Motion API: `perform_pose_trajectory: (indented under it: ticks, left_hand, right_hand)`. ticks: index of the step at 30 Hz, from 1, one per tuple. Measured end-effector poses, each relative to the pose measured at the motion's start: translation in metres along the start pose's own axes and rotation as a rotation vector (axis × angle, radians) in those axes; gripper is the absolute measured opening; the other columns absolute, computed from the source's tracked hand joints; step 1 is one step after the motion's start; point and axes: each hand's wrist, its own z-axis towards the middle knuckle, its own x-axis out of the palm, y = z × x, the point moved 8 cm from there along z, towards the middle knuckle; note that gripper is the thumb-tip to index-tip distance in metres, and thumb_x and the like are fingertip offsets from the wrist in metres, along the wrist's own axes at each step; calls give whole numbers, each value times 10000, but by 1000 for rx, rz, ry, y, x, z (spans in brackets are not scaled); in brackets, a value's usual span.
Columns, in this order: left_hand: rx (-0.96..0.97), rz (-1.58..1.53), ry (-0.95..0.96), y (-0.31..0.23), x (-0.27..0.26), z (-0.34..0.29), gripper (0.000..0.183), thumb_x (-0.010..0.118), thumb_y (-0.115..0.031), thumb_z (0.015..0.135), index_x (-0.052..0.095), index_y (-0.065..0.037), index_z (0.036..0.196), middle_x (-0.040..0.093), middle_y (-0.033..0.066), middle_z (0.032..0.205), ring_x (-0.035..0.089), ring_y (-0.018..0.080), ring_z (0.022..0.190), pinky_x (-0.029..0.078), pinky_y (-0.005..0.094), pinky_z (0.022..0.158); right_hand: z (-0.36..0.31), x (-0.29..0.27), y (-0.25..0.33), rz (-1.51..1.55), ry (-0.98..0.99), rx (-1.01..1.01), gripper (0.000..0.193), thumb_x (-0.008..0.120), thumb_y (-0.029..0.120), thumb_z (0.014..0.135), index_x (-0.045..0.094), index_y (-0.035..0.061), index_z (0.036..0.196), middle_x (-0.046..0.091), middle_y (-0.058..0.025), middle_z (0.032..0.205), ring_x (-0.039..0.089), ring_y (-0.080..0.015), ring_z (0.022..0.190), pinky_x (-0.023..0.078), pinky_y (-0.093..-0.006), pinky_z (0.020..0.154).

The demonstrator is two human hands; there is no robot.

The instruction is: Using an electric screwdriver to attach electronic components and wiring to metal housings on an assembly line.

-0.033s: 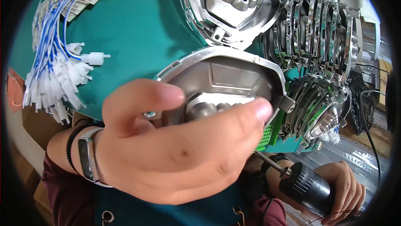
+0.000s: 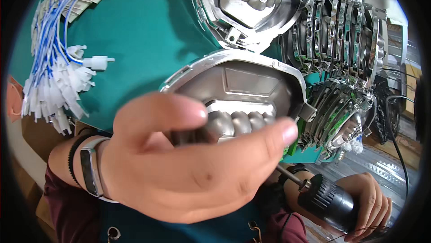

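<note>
- A faceted, silver-grey metal housing (image 2: 249, 81) is being partly hidden behind the left hand (image 2: 197, 175), thumb spread from index; any hold cannot be told.
- Lower right, a black cylindrical power driver (image 2: 330, 202) is being gripped by the right hand (image 2: 372, 202).

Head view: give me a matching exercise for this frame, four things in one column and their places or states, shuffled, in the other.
Things
1. Power screwdriver
2. White plastic connectors
3. Wristband with a dark screen
4. Large metal shell in the middle

Places or states
A. Around the left wrist
B. Partly hidden behind the left hand
C. Gripped in the right hand
D. Clustered at the picture's left, on blue and white wires

Pairs: 1-C, 2-D, 3-A, 4-B
</note>
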Motion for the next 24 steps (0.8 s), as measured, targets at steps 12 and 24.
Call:
perform_pose_trajectory:
  ticks: [12, 24]
  left_hand:
    - [-225, -223, 83, 12, -6, -5, 110, 549, -229, 741, 641, -287, 764, 647, -120, 989, 585, 99, 982, 202, 483, 949]
    - [-310, -249, 22, 11, -1, -9, 126, 518, -228, 759, 626, -291, 743, 642, -140, 964, 568, 58, 987, 191, 454, 954]
  right_hand:
    - [3, 7, -20, -83, 98, 185, 147, 501, 21, 874, 623, 46, 952, 636, -37, 748, 630, -136, 634, 558, -282, 706]
    - [1, 1, -46, -162, 163, 494, 103, 495, 88, 880, 587, 51, 908, 606, -41, 697, 606, -137, 584, 540, -276, 622]
